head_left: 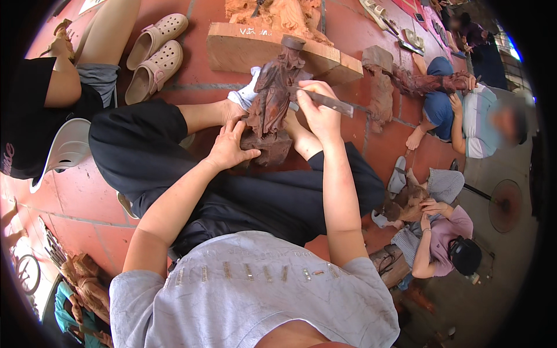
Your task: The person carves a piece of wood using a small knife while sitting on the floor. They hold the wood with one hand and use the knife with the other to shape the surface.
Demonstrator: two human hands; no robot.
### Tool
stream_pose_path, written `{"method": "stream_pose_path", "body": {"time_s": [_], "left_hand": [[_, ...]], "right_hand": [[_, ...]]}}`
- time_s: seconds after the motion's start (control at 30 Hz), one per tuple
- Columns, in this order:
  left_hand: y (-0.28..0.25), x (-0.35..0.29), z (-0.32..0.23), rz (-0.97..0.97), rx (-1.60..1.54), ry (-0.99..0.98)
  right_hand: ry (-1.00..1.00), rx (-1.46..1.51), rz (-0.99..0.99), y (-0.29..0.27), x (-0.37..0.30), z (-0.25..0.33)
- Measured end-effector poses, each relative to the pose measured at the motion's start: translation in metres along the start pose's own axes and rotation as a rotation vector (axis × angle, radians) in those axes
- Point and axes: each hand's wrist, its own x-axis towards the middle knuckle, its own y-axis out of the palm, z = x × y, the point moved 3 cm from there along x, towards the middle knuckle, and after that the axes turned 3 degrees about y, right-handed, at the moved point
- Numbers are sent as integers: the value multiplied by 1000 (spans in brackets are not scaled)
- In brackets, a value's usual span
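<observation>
A dark reddish-brown carved wooden statue (271, 98) of a robed figure with a flat-topped hat stands between my bare feet, leaning slightly to the right. My left hand (229, 145) is spread against its blocky base (271, 149), thumb and fingers apart, steadying it. In my right hand (320, 113) is a narrow, flat metal carving chisel (336, 105), pinched between thumb and fingers. One end of the chisel points at the statue's side; whether its tip touches the wood is hidden by my fingers. A white cloth (246, 93) lies by my ankle, behind the statue.
A thick wooden block (278, 51) bearing an orange-toned carving (284, 14) lies just beyond. Beige clogs (155, 61) rest on the red tile floor at far left. People sit close on both sides; the one at right handles a long dark carving (432, 82). A fan (506, 204) stands farther right.
</observation>
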Motion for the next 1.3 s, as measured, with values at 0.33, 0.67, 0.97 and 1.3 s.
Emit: {"method": "stream_pose_path", "body": {"time_s": [0.33,0.67,0.97,1.3], "left_hand": [[0,1,0,26,-13,-22],[1,2,-2,53,-38,-29],[-4,2,-5,26,-17,-17],[-6,2,-6,7,-12,-11]], "right_hand": [[18,-161,222,28,2,15],[-21,-320,171,33,8,24],[5,-306,136,34,9,28],[-37,-311,101,35,6,24]]}}
